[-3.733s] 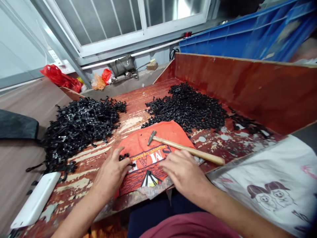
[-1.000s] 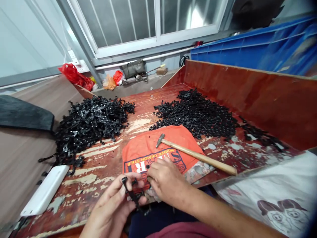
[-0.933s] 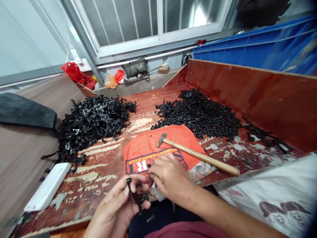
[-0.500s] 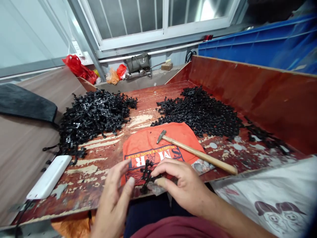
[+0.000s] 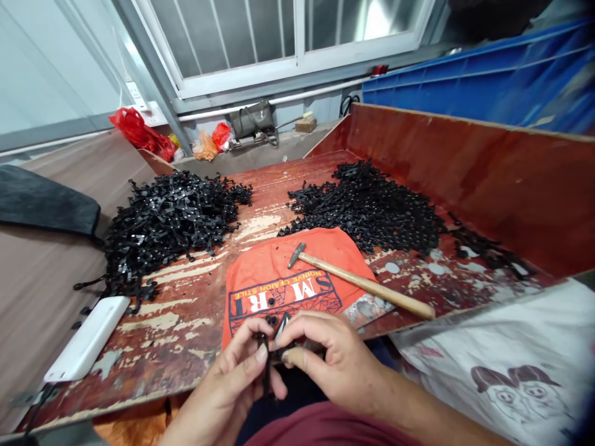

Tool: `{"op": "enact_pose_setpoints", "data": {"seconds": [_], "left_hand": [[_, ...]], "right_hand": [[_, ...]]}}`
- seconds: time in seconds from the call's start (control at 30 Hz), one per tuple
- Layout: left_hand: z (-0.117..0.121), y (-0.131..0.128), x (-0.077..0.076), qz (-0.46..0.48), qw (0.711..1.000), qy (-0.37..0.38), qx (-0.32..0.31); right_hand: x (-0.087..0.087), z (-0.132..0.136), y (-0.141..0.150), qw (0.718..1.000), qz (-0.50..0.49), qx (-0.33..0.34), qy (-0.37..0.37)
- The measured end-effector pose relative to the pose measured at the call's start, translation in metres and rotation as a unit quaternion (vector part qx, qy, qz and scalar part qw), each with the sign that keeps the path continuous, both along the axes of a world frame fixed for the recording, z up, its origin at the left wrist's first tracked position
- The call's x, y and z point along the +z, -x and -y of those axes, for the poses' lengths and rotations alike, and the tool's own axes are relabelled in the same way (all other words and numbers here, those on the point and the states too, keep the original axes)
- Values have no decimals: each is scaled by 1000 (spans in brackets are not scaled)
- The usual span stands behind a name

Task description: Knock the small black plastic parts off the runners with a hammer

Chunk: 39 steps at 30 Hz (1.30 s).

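Both hands meet over the table's front edge, in front of an orange printed cloth (image 5: 297, 248). My left hand (image 5: 237, 368) pinches a small black part (image 5: 266, 365) between thumb and fingers. My right hand (image 5: 320, 350) is closed on a black part too, its tip against the one in the left; the fingers hide much of both. Just beyond the fingertips, small round black ends (image 5: 271, 302) show against the cloth. A hammer (image 5: 357, 280) with a wooden handle lies across the cloth, its head to the left.
Heaps of black parts lie at the left (image 5: 176, 217) and at the right (image 5: 367, 210). A white power bank (image 5: 88, 337) with a cable rests at the left front. A brown board (image 5: 465, 179) walls the table's right side; a blue crate (image 5: 483, 74) stands behind it.
My left hand, formerly open and apart, has moved right and closed on a black part. My right hand has drawn its part slightly toward me, off the cloth. The view has shifted a little.
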<state>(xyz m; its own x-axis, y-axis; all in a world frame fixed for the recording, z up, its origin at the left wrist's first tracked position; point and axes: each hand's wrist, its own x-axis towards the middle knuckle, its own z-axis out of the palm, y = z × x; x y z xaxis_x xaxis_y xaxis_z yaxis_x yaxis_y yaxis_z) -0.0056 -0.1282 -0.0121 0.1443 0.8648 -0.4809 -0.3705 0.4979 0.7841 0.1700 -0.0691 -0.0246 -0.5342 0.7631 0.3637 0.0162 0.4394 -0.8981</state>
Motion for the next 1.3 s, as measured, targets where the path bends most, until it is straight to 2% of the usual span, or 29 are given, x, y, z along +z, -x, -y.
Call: {"op": "enact_pose_setpoints", "data": {"seconds": [0.1,0.2,0.3,0.4,0.5,0.6,0.77,1.03,1.3], "left_hand": [[4,0,-6,23,999,-6,31],[4,11,-11,-68,996,-25,51],[-2,31,-12,-171,981,-44,77],[-11,46,-11,-209,972,-42,101],[-20,47,-13,-207,972,-36,104],[-25,43,-16,-186,977,-34,104],[-31,45,-20,-186,979,-18,86],[-34,41,-19,-200,976,-13,86],[-39,32,-31,-270,958,-27,87]], "right_hand": [[-4,6,5,1000,-18,9,-13],[-12,4,4,999,19,24,-24],[-21,-12,-1,992,111,-35,-41],[-27,-29,0,971,193,-99,-102],[-30,-34,14,944,262,-106,-170],[-29,-30,32,925,304,-117,-196],[-30,-24,48,930,301,-98,-189],[-30,-22,44,938,300,-94,-143],[-31,-24,45,939,298,-93,-146]]}}
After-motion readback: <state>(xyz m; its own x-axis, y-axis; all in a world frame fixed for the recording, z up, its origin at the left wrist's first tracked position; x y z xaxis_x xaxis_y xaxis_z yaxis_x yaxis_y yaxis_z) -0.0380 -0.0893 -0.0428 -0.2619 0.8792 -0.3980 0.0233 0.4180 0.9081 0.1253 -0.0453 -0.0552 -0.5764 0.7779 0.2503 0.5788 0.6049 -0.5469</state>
